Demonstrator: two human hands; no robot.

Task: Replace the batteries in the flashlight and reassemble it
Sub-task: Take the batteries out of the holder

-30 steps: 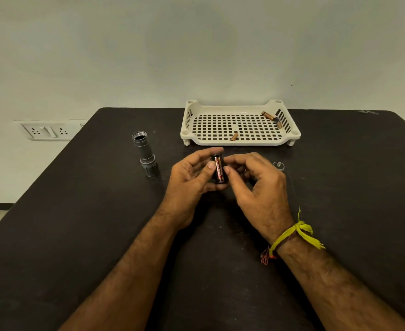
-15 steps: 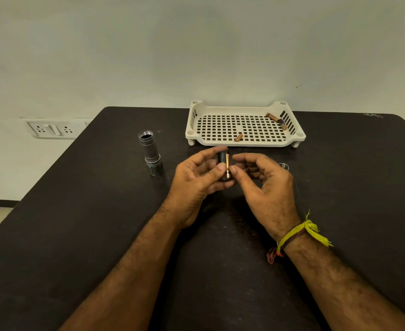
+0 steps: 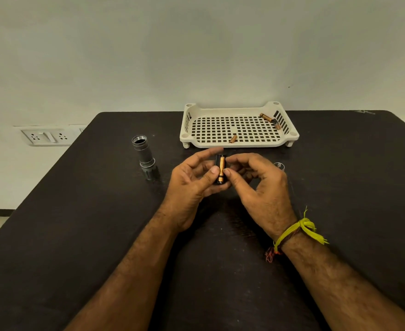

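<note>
Both hands meet over the middle of the black table [image 3: 77,235] around a small black battery holder [image 3: 217,161] with a copper-coloured battery [image 3: 221,170] in its facing slot. My left hand [image 3: 191,185] grips the holder from the left, thumb on its side. My right hand [image 3: 258,185] pinches it from the right, thumb tip against the battery. The grey flashlight body [image 3: 144,156] stands upright on its head to the left, its threaded end open upward. A small round tail cap [image 3: 279,166] lies just right of my right hand.
A cream perforated tray [image 3: 239,143] sits behind the hands with three copper batteries: two [image 3: 270,120] at its back right, one [image 3: 233,139] near its front edge. A wall socket plate [image 3: 45,137] is beyond the table's left edge.
The holder has been turned in my fingers: a red-labelled battery faced up before, a copper one faces up now. My hands stayed in the same spot.
</note>
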